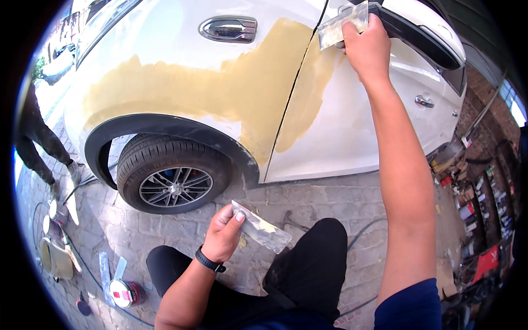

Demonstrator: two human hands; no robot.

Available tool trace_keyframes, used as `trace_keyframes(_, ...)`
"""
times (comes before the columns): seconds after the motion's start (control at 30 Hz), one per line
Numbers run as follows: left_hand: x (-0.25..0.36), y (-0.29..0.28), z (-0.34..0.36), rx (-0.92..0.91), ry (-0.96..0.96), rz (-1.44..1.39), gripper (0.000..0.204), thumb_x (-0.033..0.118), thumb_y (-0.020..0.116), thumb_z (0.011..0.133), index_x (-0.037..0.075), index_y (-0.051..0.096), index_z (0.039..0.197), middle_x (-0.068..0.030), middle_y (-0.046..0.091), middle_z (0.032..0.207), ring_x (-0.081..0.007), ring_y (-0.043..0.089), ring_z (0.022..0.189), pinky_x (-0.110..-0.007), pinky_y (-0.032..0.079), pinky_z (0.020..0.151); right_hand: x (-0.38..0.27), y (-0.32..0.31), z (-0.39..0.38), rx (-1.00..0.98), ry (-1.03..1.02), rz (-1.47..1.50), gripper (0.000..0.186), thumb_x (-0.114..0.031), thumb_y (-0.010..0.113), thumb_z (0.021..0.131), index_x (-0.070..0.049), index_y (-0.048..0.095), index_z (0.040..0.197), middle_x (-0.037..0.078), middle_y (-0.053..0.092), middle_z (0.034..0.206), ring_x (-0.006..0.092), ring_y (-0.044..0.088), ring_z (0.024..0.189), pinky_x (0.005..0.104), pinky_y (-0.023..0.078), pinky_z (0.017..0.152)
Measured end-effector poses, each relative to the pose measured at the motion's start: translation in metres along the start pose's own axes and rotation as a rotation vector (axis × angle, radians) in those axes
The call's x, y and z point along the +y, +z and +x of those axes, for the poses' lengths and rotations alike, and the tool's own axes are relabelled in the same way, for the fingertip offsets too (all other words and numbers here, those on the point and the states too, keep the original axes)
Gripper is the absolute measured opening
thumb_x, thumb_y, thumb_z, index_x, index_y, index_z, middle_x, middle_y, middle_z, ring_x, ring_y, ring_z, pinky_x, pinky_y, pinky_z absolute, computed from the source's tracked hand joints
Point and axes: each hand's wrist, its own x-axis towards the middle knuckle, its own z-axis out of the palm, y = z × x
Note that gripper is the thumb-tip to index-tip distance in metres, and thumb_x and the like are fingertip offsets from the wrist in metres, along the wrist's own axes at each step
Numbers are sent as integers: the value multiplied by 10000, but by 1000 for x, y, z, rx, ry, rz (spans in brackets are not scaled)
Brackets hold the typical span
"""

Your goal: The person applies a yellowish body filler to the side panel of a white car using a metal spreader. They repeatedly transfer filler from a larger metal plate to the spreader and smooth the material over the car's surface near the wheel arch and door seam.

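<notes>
A white car [352,132] fills the upper view, with a broad patch of tan body filler [209,91] over its fender and onto the front edge of the door. My right hand [367,47] reaches up and grips a filler spreader [333,32], its wide edge held at the filler near the top of the panel gap, below the side mirror. Lower down, over my knees, my left hand [221,234] pinches a second flat filler spreader [263,228] between thumb and fingers. Yellowish filler is smeared along that blade.
The car's front wheel [176,176] stands between me and the fender. At left are a red-and-white can [125,293], a bucket [55,258] and a person's legs [41,137]. A dark hose crosses the paving [324,192]. Cans and bottles crowd the shelves [489,203] at right.
</notes>
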Motion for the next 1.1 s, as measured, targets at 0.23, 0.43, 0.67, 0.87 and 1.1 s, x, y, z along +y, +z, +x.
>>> trace_keyframes(0.23, 5, 9, -3, -13, 4, 11, 240, 257, 649, 1085, 23, 642, 1136, -66, 668, 1080, -159, 601, 1020, -343, 465, 951, -15, 11, 9, -67, 80, -40, 284, -180, 663, 925, 73, 603, 1040, 147, 753, 886, 195, 719, 639, 338, 596, 639)
trace_keyframes(0.43, 5, 11, -2, -16, -7, 26, 258, 270, 651, 1083, 18, 641, 1132, -74, 665, 1082, -160, 596, 1016, -343, 462, 943, -12, 28, -8, -118, 88, -55, 279, -162, 642, 920, 84, 586, 1039, 174, 745, 857, 211, 719, 630, 358, 590, 641)
trace_keyframes(0.67, 4, 11, -4, -14, -10, 34, 257, 269, 652, 1082, 17, 642, 1134, -78, 671, 1080, -161, 603, 1014, -345, 469, 942, 5, 38, -42, -90, 59, -220, 316, -194, 616, 924, 62, 577, 1104, 219, 751, 871, 285, 750, 679, 410, 600, 701)
trace_keyframes(0.87, 0, 8, -3, -42, 12, 17, 216, 211, 626, 1099, 18, 662, 1191, -48, 706, 1100, -136, 633, 1034, -325, 494, 954, -6, 41, -79, -148, 120, -190, 297, -201, 618, 939, 44, 588, 1103, 267, 761, 960, 438, 751, 888, 489, 584, 832)
trace_keyframes(1.1, -2, 10, -4, -15, -9, 36, 229, 242, 638, 1088, 24, 641, 1159, -73, 674, 1098, -163, 613, 1030, -350, 477, 957, 10, 51, -142, -208, 166, -167, 245, -142, 655, 962, 43, 558, 1090, 279, 742, 913, 482, 730, 873, 517, 575, 786)
